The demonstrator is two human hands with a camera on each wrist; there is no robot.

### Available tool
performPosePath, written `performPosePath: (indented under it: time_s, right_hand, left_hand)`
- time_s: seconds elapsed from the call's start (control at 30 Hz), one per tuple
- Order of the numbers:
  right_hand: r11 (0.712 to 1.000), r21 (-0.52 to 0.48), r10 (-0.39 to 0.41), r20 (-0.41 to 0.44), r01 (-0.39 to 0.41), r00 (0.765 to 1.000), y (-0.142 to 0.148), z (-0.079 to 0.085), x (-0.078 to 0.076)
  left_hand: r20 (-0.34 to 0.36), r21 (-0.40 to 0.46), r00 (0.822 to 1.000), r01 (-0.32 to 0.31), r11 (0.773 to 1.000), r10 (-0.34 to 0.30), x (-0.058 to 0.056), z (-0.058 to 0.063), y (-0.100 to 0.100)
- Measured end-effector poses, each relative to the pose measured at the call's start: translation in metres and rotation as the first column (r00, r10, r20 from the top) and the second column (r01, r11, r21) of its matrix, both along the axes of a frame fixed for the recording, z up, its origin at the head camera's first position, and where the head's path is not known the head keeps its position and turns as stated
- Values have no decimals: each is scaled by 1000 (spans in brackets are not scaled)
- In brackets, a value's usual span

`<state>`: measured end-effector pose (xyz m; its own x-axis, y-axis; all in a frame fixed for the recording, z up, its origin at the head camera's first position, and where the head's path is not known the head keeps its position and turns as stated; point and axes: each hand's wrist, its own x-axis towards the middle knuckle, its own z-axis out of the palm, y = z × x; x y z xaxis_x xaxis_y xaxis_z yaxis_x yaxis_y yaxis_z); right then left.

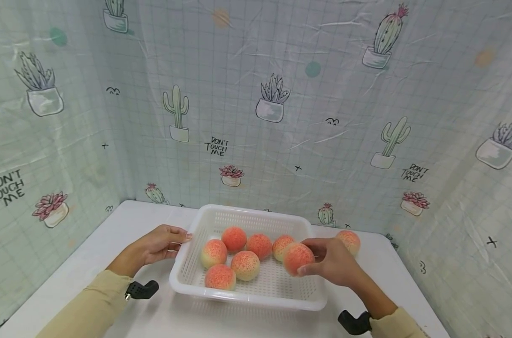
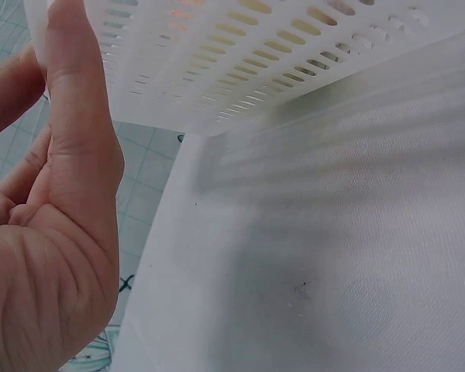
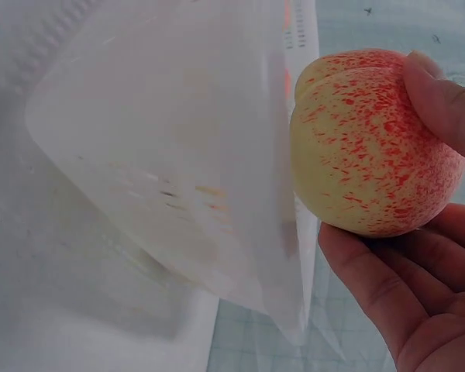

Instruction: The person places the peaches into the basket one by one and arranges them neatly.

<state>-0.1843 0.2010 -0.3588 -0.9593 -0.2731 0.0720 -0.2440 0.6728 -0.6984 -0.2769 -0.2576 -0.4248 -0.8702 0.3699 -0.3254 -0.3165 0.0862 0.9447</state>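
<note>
A white perforated plastic basket (image 1: pixel 249 295) with several red-and-yellow peaches, one of them a peach (image 1: pixel 245 265) near the middle, sits on the table. My left hand (image 1: pixel 162 244) holds the basket's left rim between thumb and fingers; the left wrist view shows the thumb (image 2: pixel 77 101) along the perforated side. Over the basket's right part, my right hand (image 1: pixel 333 260) grips another peach (image 1: pixel 298 259). The right wrist view has this peach (image 3: pixel 372 147) held between thumb and fingers, beside the basket rim. One more peach (image 1: pixel 349 241) lies outside the basket, partly hidden behind the right hand.
The white table (image 1: pixel 150 211) carries the basket and is enclosed at the back and sides by a grid-patterned curtain (image 1: pixel 239 94) with cactus drawings. Black wrist mounts (image 1: pixel 142 290) sit on both forearms, near the sleeve cuffs.
</note>
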Motion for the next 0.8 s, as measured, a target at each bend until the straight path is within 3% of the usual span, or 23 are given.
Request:
performPosePath:
  time_s: [0.47,0.8]
  right_hand:
    - [998,-28,54,42,-53,998,-14,-4,2]
    - [992,-67,117,81,-112,990,-21,-10,2]
  left_hand:
    - [-5,-12,1000,-15,1000,15,0,-4,0]
    - [-15,24,999,32,999,-31,-1,-4,-4]
